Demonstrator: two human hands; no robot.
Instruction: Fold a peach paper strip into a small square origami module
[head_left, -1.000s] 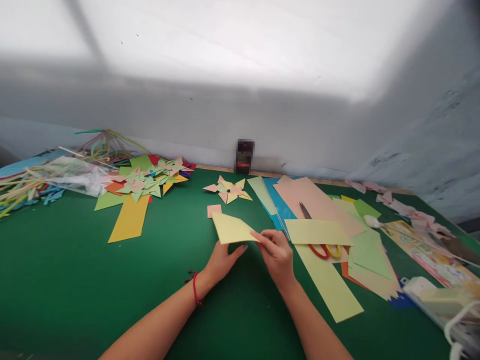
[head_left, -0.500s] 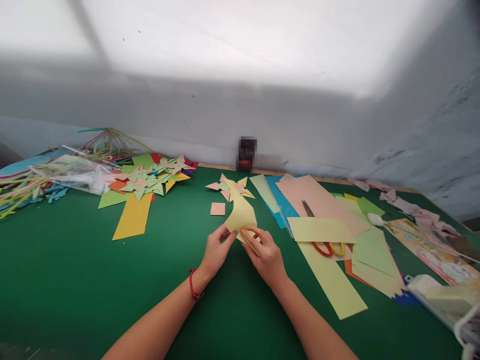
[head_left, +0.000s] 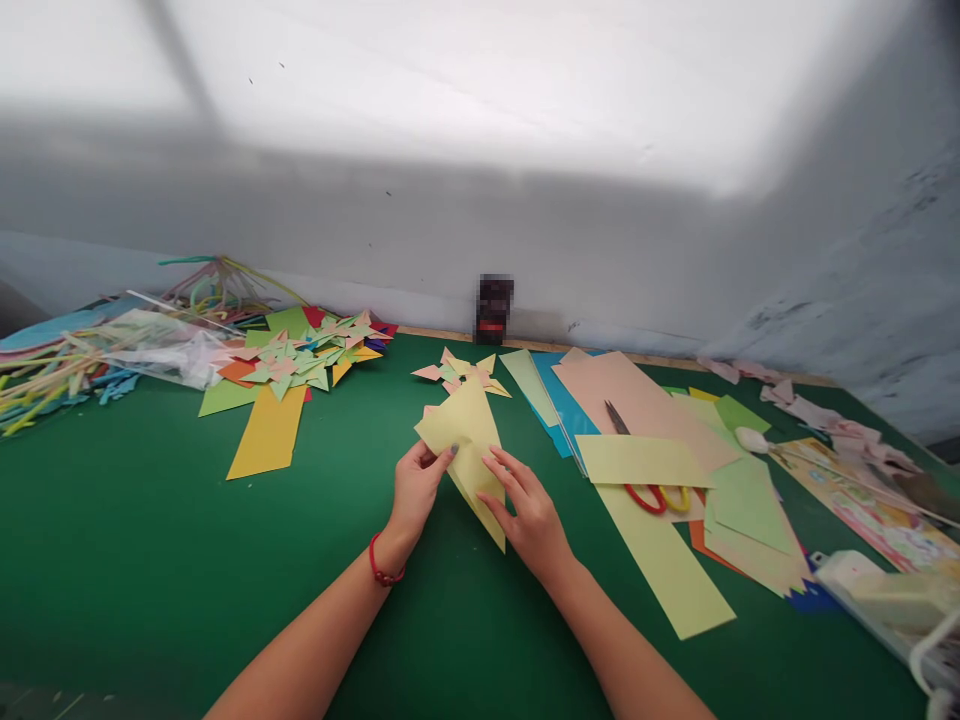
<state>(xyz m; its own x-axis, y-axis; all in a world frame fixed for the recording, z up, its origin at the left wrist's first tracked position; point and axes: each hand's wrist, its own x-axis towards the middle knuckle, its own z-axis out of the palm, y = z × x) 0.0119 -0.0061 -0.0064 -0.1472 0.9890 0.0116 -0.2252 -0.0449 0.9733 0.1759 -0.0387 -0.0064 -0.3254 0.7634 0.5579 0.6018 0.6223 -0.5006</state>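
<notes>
A pale yellow sheet of paper [head_left: 472, 440] is raised in front of me, creased, with its lower corner pointing down. My left hand [head_left: 420, 490], with a red bracelet at the wrist, pinches its left edge between thumb and fingers. On the right edge, the fingertips of my right hand [head_left: 529, 510] touch the sheet with the fingers spread. Behind the paper lies a star-like group of folded pink and yellow pieces [head_left: 450, 368]. A small folded pink square is mostly hidden by the sheet.
Several folded paper pieces [head_left: 300, 355] are heaped at the back left, beside a yellow strip [head_left: 266, 435] and pipe cleaners [head_left: 67, 375]. To the right lie sheets, red-and-yellow-handled scissors [head_left: 646, 497] under a pale strip [head_left: 645, 460], and a white power strip [head_left: 862, 580]. A wall stands behind.
The yellow sheet has been turned and opened out, its lower corner now hanging below my hands. My left hand has moved slightly left, and the right hand's fingers have spread.
</notes>
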